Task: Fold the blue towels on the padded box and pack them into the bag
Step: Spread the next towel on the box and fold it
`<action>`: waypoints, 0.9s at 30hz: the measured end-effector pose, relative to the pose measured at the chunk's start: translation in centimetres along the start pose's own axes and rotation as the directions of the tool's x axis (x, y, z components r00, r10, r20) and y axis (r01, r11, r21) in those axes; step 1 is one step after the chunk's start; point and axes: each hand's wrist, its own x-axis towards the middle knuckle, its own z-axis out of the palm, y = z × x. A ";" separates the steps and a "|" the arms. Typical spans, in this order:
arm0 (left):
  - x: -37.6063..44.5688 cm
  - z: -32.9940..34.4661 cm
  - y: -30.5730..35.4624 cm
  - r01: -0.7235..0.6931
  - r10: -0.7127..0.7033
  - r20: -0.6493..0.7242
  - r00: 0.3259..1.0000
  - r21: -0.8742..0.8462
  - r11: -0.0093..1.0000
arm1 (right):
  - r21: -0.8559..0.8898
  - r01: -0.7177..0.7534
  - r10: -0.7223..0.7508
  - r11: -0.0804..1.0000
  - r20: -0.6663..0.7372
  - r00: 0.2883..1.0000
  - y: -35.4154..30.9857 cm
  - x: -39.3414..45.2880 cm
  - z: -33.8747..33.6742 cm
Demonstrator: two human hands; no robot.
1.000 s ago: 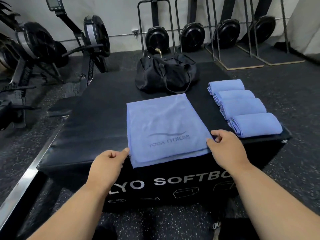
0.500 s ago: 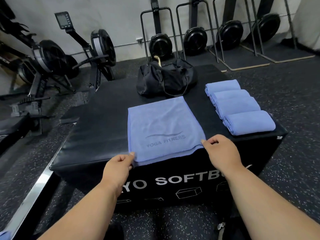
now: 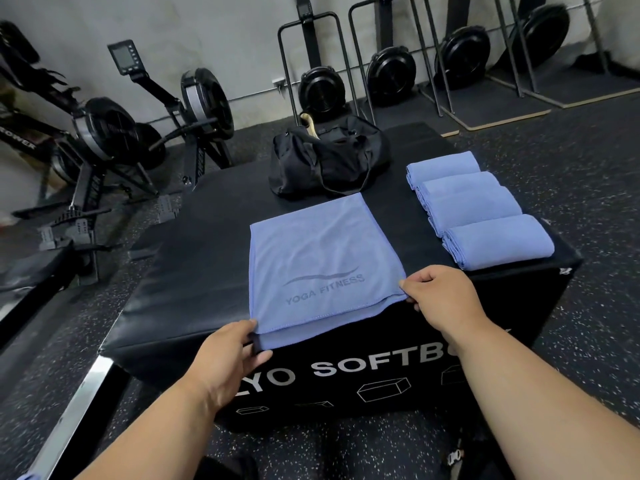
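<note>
A blue towel (image 3: 322,258) printed YOGA FITNESS lies doubled over on the black padded box (image 3: 194,271), its near edge at the box's front lip. My left hand (image 3: 230,355) pinches the towel's near left corner. My right hand (image 3: 440,296) pinches the near right corner. Several folded blue towels (image 3: 474,209) lie in a row on the box's right side. The black duffel bag (image 3: 329,161) sits at the far end of the box, behind the towel.
Rowing machines (image 3: 114,133) stand on the left. More of them are stored upright against the back wall (image 3: 391,71). A metal strip (image 3: 69,410) runs along the speckled rubber floor at the lower left.
Both hands have closed onto the towel's near corners, the left one shifting right to the corner. The camera has tilted a little.
</note>
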 end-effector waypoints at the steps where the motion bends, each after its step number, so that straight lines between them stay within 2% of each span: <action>1: -0.1 0.1 0.2 -0.011 0.011 -0.007 1.000 -0.028 1.000 | 0.009 -0.009 0.009 1.000 0.008 1.000 -0.1 0.0 -0.1; 12: -1.1 0.3 1.9 -0.133 0.127 -0.049 0.991 -0.147 0.980 | -0.073 -0.026 0.027 0.997 0.021 0.999 -0.6 -0.1 0.0; 21: -2.2 0.3 2.3 -0.228 0.217 -0.125 0.968 -0.086 0.970 | -0.097 0.021 -0.021 0.995 0.001 1.000 -0.6 -0.7 0.1; 27: -2.8 0.6 1.9 -0.230 0.219 -0.195 0.956 -0.035 0.973 | -0.099 0.028 -0.030 0.995 -0.015 0.999 -0.5 -1.1 0.2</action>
